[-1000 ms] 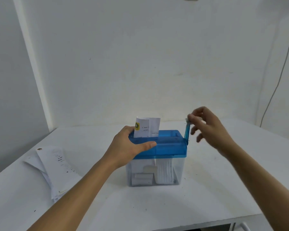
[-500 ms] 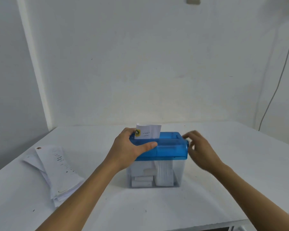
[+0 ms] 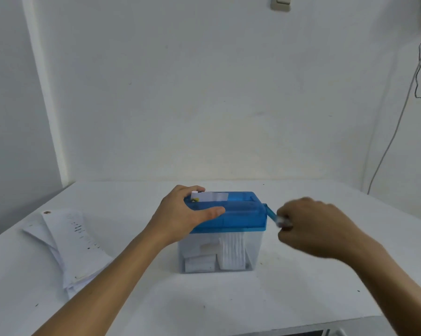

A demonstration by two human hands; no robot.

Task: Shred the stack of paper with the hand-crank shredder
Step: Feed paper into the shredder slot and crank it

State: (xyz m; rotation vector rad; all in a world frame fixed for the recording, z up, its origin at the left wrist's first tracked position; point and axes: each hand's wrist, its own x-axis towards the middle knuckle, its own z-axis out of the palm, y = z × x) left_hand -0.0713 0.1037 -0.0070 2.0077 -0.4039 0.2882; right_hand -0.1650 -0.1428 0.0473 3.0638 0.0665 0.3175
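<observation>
Nearly through a sheet [image 3: 210, 197]: left hand [image 3: 185, 214] grips the shredder [image 3: 241, 213], right hand [image 3: 313, 226] pinches the crank [image 3: 272, 215], more turning likely due.

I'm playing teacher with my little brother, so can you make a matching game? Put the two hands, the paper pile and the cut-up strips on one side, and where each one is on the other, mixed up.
Things:
1. left hand
2. right hand
3. stack of paper
4. paper strips

Places:
A. inside the clear bin
B. lying on the table
C. holding the crank handle
D. gripping the blue lid

Pairs: 1-D, 2-C, 3-B, 4-A
</observation>
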